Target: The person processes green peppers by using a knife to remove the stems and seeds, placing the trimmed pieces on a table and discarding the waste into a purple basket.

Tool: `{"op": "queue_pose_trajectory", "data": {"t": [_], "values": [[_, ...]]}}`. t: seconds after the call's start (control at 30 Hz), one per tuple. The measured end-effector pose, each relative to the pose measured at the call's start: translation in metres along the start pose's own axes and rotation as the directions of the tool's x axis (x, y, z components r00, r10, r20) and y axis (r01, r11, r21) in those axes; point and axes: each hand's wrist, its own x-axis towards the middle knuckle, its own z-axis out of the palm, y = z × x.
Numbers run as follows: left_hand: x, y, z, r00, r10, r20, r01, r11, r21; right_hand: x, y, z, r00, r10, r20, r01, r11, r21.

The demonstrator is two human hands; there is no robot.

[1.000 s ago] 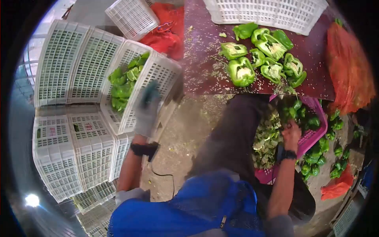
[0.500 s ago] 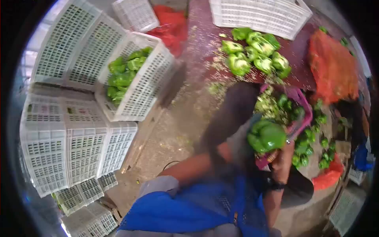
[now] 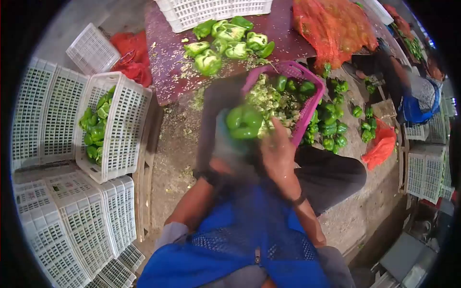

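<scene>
Since the earlier frame, the whole green bell pepper [image 3: 244, 122] has shifted to the left side of the pink plastic basket [image 3: 307, 117], and the right hand [image 3: 278, 149] has come off it. Farthest left, white lattice crates [image 3: 45, 110] stand stacked, their thin walls pierced by rows of slots. Beside them, a tilted white crate [image 3: 124, 137] holds cut green pepper pieces [image 3: 97, 124], smooth and curved. Next comes the maroon tabletop [image 3: 165, 60], strewn with pale seeds; its opened bell peppers [image 3: 209, 62] show ragged, spongy white cores against glossy shells. Below it, the blurred left hand [image 3: 224, 140] grips the whole pepper, lobed and shiny. Bringing this pepper into position between the hands looks like the step under way; the next move calls for a firm hold on slick, rounded skin and careful placing of the right fingers. That right hand is just beside the pepper, fingers seemingly extended, though blur means I cannot tell whether it holds anything. Rightmost, the basket contains crumbly pale trimmings [image 3: 264, 103], near loose whole peppers [image 3: 331, 127] and limp orange-red mesh [image 3: 336, 29].
</scene>
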Motion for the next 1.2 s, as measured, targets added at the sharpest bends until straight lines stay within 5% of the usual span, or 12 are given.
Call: {"op": "queue_pose_trajectory", "data": {"t": [0.23,0.3,0.37,0.43,0.5,0.63,0.73,0.8,0.87,1.03,1.13,1.2], "values": [[0.009,-0.016,-0.003,0.991,0.019,0.131,-0.013,0.999,-0.049,-0.008,0.002,0.009,0.996,0.014,0.087,-0.011,0.999,-0.037],[0.015,-0.032,-0.014,0.863,0.469,0.186,-0.484,0.666,0.568,-0.008,0.001,0.009,0.986,0.112,0.121,-0.105,0.992,-0.063],[0.021,-0.039,-0.025,0.824,0.515,0.236,-0.541,0.591,0.598,-0.007,0.01,0.017,0.994,0.055,0.09,-0.051,0.997,-0.053],[0.016,-0.035,-0.014,0.959,0.222,0.177,-0.243,0.963,0.112,-0.005,0.01,0.019,0.996,0.054,0.074,-0.051,0.997,-0.05],[0.0,-0.034,0.001,0.828,0.485,0.28,-0.527,0.507,0.682,0.004,0.003,0.016,0.993,0.096,0.074,-0.092,0.994,-0.051],[0.004,-0.028,0.004,0.608,0.527,0.594,-0.526,-0.294,0.798,0.012,0.025,0.029,0.974,0.095,0.205,-0.044,0.97,-0.24],[0.014,-0.019,0.011,0.903,0.35,0.248,-0.429,0.712,0.556,0.014,0.022,0.026,0.988,0.039,0.151,-0.017,0.99,-0.142],[0.005,-0.009,0.02,0.776,0.416,0.473,-0.56,0.112,0.821,0.025,0.018,0.027,0.997,0.064,0.045,-0.064,0.998,-0.008],[0.006,-0.006,0.024,0.729,0.387,0.564,-0.57,-0.113,0.814,0.037,0.017,0.023,0.998,0.013,0.069,-0.016,0.999,0.04],[0.048,0.007,0.014,0.857,0.381,0.346,-0.514,0.675,0.529,0.062,0.032,0.035,0.995,-0.049,0.083,0.049,0.999,0.001],[0.036,0.02,0.035,0.803,0.485,0.347,-0.52,0.285,0.805,0.082,0.033,0.046,0.994,-0.044,0.102,0.05,0.997,-0.052],[0.039,0.026,0.055,0.825,0.49,0.284,-0.498,0.39,0.775,0.095,0.025,0.047,0.99,-0.021,0.138,0.038,0.992,-0.123]]}}
